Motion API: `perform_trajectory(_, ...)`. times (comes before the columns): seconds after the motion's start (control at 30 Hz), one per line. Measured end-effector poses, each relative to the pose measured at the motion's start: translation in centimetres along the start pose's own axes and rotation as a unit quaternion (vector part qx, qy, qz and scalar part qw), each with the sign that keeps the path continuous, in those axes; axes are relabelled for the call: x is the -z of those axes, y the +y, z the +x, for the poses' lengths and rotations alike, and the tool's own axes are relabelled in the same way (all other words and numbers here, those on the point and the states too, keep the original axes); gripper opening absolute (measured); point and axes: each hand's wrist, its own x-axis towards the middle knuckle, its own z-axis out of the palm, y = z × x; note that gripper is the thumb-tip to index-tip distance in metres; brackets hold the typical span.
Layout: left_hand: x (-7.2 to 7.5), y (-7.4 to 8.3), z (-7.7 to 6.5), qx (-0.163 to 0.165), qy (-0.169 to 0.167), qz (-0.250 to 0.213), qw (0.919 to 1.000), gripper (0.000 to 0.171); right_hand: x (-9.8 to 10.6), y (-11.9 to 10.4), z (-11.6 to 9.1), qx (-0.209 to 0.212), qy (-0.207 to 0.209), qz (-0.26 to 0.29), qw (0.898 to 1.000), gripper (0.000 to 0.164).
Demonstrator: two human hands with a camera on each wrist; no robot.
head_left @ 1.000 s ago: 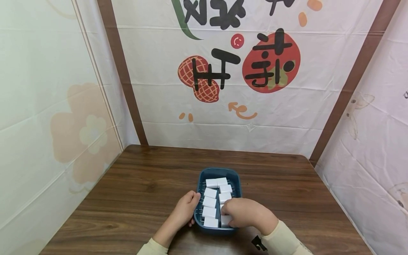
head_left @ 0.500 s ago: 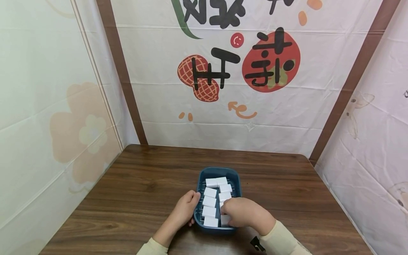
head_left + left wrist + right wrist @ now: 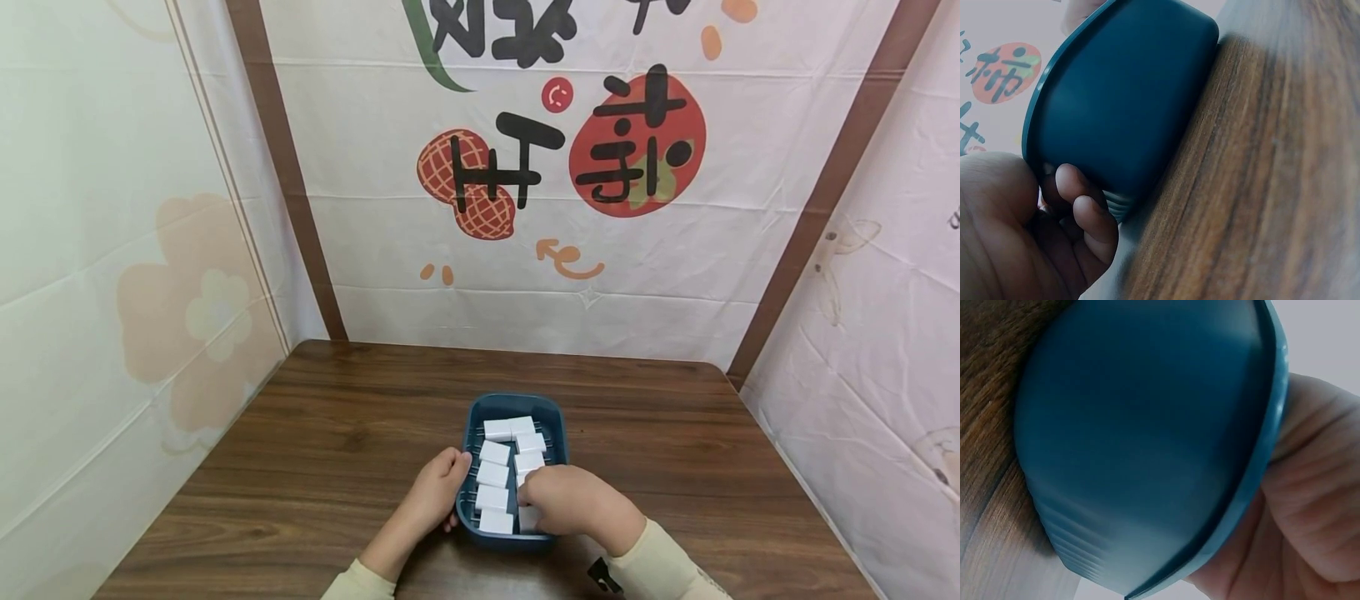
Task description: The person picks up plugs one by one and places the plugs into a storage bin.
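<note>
A dark blue plastic basket [image 3: 517,406] stands on the wooden table, holding two rows of white charger plugs [image 3: 492,474] with thin metal prongs. My left hand [image 3: 433,490] grips its left side, thumb at the rim; in the left wrist view the curled fingers [image 3: 1099,228] lie against the outer wall. Over the near right end my right hand [image 3: 581,502] reaches in and pinches a white charger plug [image 3: 528,518], partly covered by the fingers. From the right wrist, the basket's outer wall [image 3: 1141,425] hides the fingertips and the plugs.
Brown wood tabletop [image 3: 360,417] surrounds the basket. Printed white cloth [image 3: 375,250] hangs behind the table and along both sides. A black strap piece [image 3: 604,575] hangs by the right sleeve [image 3: 667,567].
The right hand has shifted very slightly left, staying at the same charger plug. The left hand and the basket have stayed in place.
</note>
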Motion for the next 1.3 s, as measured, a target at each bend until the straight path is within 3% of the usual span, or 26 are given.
perform_trajectory(0.9,0.14,0.24,-0.05,-0.01,-0.003,-0.001,0.9999,0.039,-0.05,0.04,0.15,0.0,-0.003,0.006,1.0,0.01)
perform_trajectory(1.3,-0.04,-0.02,-0.21,0.0,-0.004,-0.003,1.0,0.042,0.04,-0.1,-0.04,0.006,0.009,-0.002,1.0,0.007)
